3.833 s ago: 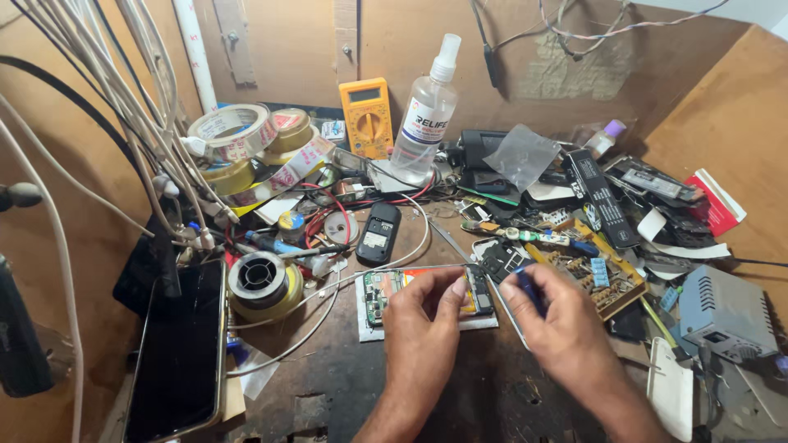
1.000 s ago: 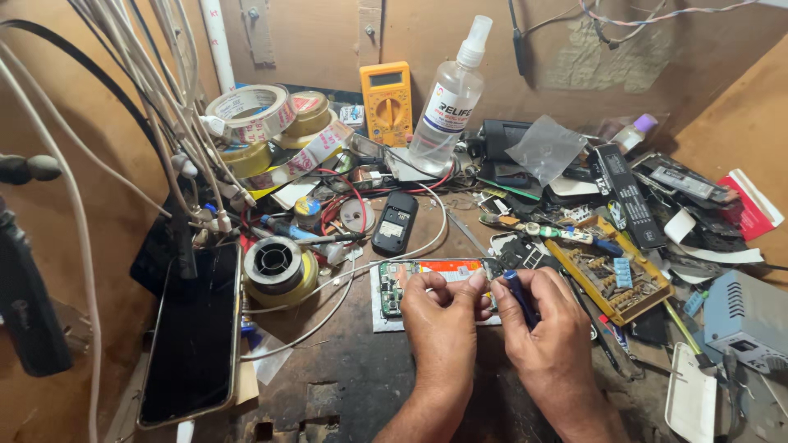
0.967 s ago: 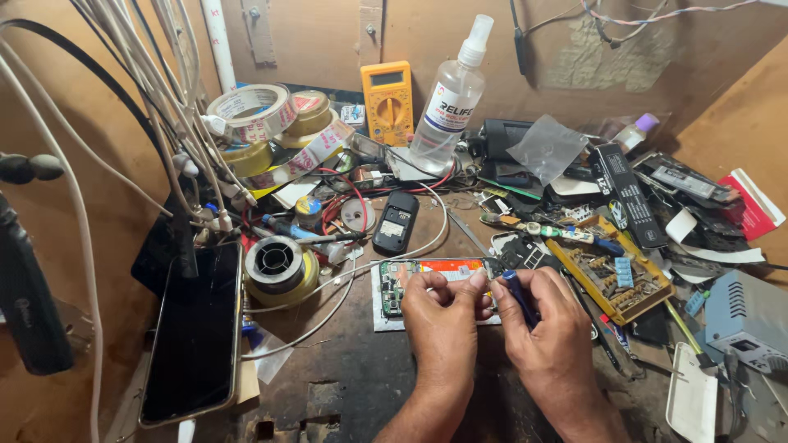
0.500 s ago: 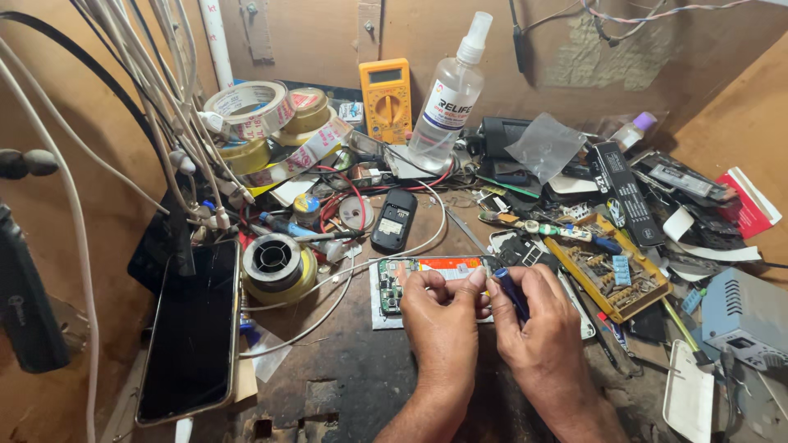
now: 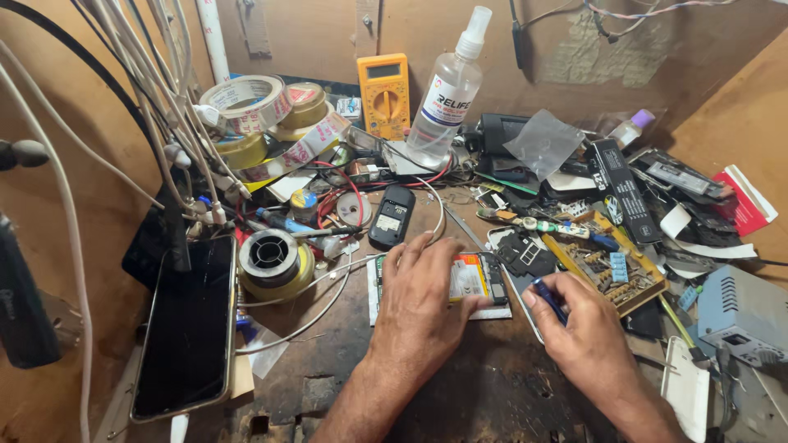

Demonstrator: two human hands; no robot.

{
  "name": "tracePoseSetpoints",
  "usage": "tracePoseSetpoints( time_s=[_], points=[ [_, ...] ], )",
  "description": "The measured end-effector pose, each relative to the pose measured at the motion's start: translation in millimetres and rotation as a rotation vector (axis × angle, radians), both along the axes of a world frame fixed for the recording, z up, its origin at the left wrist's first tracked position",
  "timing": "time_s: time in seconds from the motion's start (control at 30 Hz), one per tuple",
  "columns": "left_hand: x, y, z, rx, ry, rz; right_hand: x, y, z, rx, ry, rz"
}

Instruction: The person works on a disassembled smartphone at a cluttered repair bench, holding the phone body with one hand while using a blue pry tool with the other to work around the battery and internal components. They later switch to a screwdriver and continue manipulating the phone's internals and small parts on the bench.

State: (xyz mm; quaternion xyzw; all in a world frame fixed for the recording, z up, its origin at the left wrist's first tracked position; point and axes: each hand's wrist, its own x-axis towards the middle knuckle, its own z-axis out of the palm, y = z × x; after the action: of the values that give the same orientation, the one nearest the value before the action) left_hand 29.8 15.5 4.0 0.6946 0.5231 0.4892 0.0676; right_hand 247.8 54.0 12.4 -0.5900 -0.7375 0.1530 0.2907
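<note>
— So where are the person's hands?

— Both are low near the front edge of the tabletop (image 5: 492, 394). The left hand (image 5: 423, 299) lies palm down on an opened phone (image 5: 472, 279) with an orange battery, fingers spread flat over its left part, pressing rather than pinching. The phone rests on a white sheet, roughly midway along the front edge.

— And the right?

— The right hand (image 5: 579, 328) sits just right of the phone, its grip pinched on a small blue-handled tool (image 5: 548, 297). The tip seems to point toward the phone's right end, though it is too small to tell whether it touches.

— What surrounds them?

— Left of the phone stands a spool of solder wire (image 5: 273, 261), and beyond it, along the left edge, a large dark smartphone (image 5: 187, 328) lies screen up. A small black keypad phone (image 5: 392, 216) lies just behind the left hand. Toward the back edge stand a yellow multimeter (image 5: 384, 94), a clear spray bottle (image 5: 447, 90) and rolls of tape (image 5: 246, 102). To the right lies a green circuit board (image 5: 611, 271), and near the right edge a grey box with vents (image 5: 743, 316).
</note>
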Motion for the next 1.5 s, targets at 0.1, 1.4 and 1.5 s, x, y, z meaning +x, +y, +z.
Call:
tracePoseSetpoints(
  time_s=[0.1, 1.4, 1.5],
  points=[
    [-1, 4, -4, -0.001, 0.095, 0.007, -1, 0, -2, 0.103, -0.064, 0.105],
    [-2, 1, -9, -0.138, 0.068, -0.008, -29, 17, 19, 0.013, -0.322, 0.186],
    [-3, 0, -9, -0.155, 0.055, -0.011, -30, 19, 21, -0.012, -0.297, 0.178]
  ],
)
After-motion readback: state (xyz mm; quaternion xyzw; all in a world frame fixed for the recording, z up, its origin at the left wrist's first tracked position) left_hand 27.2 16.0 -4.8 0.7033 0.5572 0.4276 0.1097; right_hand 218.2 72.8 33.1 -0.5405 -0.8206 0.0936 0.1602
